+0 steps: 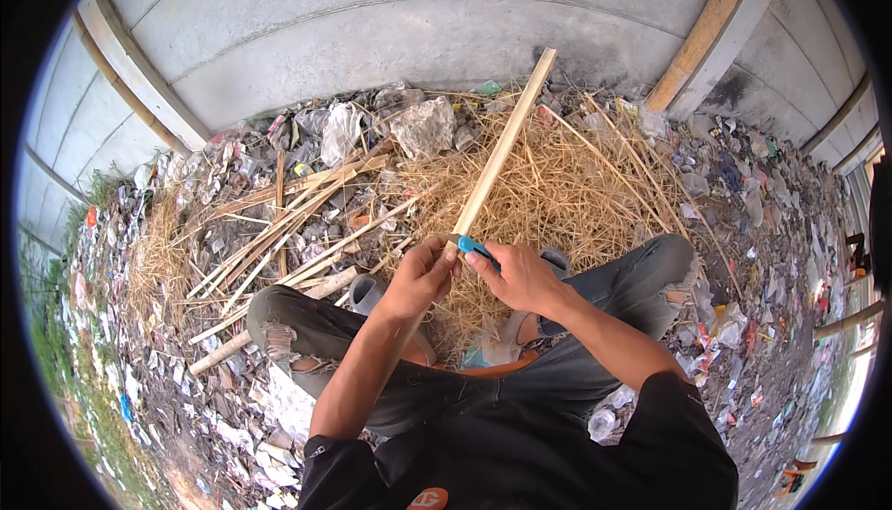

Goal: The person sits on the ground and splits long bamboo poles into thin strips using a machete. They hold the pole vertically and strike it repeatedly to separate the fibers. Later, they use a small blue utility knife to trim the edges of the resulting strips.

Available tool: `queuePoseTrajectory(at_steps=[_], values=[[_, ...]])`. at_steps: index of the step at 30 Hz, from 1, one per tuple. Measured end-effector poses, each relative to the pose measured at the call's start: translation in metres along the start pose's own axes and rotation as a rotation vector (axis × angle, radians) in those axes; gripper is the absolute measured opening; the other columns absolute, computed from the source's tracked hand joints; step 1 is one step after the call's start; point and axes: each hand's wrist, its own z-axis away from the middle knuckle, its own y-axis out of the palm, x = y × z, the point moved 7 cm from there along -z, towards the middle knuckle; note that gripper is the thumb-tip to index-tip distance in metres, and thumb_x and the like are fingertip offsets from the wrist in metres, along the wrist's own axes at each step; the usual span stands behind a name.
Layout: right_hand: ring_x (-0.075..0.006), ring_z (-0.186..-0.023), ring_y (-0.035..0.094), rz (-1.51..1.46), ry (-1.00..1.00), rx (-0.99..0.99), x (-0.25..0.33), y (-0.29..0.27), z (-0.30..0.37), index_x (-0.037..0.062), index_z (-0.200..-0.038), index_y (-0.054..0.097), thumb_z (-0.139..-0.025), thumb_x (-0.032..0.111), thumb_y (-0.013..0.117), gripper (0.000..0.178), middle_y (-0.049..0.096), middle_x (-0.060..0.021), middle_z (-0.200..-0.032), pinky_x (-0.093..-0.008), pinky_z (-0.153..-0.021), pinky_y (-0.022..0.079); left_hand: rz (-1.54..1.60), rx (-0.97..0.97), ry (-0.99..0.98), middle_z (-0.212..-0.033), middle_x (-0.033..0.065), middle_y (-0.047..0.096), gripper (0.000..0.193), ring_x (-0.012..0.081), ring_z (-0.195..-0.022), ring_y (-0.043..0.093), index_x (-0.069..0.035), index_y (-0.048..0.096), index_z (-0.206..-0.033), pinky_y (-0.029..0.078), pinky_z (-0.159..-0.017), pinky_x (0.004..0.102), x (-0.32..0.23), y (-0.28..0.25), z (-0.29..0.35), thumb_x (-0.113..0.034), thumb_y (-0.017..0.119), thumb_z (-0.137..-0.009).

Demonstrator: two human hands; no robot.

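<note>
A long, flat, pale bamboo strip point(505, 148) slants up and away from my lap toward the wall. Its near end is pinched in the fingers of my left hand point(420, 278). My right hand point(522, 278) is closed around a blue-handled utility knife point(476, 250), its front end pressed close against the strip beside my left fingertips. The blade itself is hidden. Both hands almost touch, between my bent knees.
Curly straw-coloured shavings point(576, 185) heap beyond my hands. Several split bamboo sticks point(288, 222) lie to the left, with a thicker pole point(223, 352) near my left knee. Rubbish and a pale rock point(423, 127) cover the ground before a grey concrete wall point(390, 45).
</note>
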Motion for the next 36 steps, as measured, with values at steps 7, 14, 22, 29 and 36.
queuePoseTrajectory(at_steps=[7, 14, 22, 29, 36], values=[[-0.0375, -0.047, 0.056, 0.264, -0.022, -0.031, -0.013, 0.005, -0.017, 0.0007, -0.080, 0.060, -0.106, 0.045, 0.048, 0.053, 0.055, -0.0186, -0.053, -0.0482, -0.047, 0.042, -0.428, -0.133, 0.103, -0.069, -0.0044, 0.050, 0.018, 0.0030, -0.055, 0.043, -0.002, 0.055, -0.099, 0.035, -0.049, 0.0228, 0.003, -0.016, 0.000, -0.018, 0.052, -0.106], [-0.0378, -0.053, 0.055, 0.432, 0.472, -0.558, -0.200, -0.210, -0.048, -0.0010, -0.069, 0.059, -0.107, 0.048, 0.042, 0.064, 0.055, -0.0178, -0.056, -0.0516, -0.058, 0.041, -0.221, 0.144, -0.138, -0.073, -0.0047, 0.051, 0.028, 0.0027, -0.054, 0.045, 0.000, 0.055, -0.121, 0.034, -0.048, 0.0202, 0.040, 0.007, 0.040, -0.024, 0.053, -0.107], [-0.0204, -0.055, 0.048, 0.100, 0.191, -0.357, -0.100, -0.179, -0.046, 0.0008, -0.082, 0.061, -0.105, 0.048, 0.050, 0.053, 0.053, -0.0094, -0.062, -0.0397, -0.056, 0.038, -0.012, 0.017, -0.130, -0.066, -0.0012, 0.046, 0.024, 0.0076, -0.046, 0.041, -0.006, 0.045, -0.114, 0.036, -0.043, 0.0227, 0.004, -0.010, 0.009, -0.030, 0.046, -0.110], [-0.0320, -0.051, 0.059, 0.015, -0.003, 0.039, -0.024, -0.031, -0.042, 0.0009, -0.073, 0.061, -0.102, 0.053, 0.050, 0.061, 0.055, -0.0166, -0.055, -0.0447, -0.051, 0.044, -0.090, -0.045, -0.074, -0.066, -0.0017, 0.047, 0.041, 0.0061, -0.047, 0.042, -0.004, 0.040, -0.142, 0.035, -0.042, 0.0217, -0.006, -0.008, -0.008, -0.030, 0.042, -0.111], [-0.0369, -0.049, 0.060, 0.032, -0.089, 0.114, -0.019, -0.002, -0.030, 0.0021, -0.071, 0.062, -0.102, 0.060, 0.046, 0.067, 0.053, -0.0159, -0.049, -0.0470, -0.049, 0.046, -0.008, -0.086, -0.080, -0.065, -0.0022, 0.044, 0.049, 0.0059, -0.046, 0.037, -0.005, 0.036, -0.152, 0.032, -0.043, 0.0208, 0.010, -0.001, -0.008, -0.032, 0.041, -0.111]])
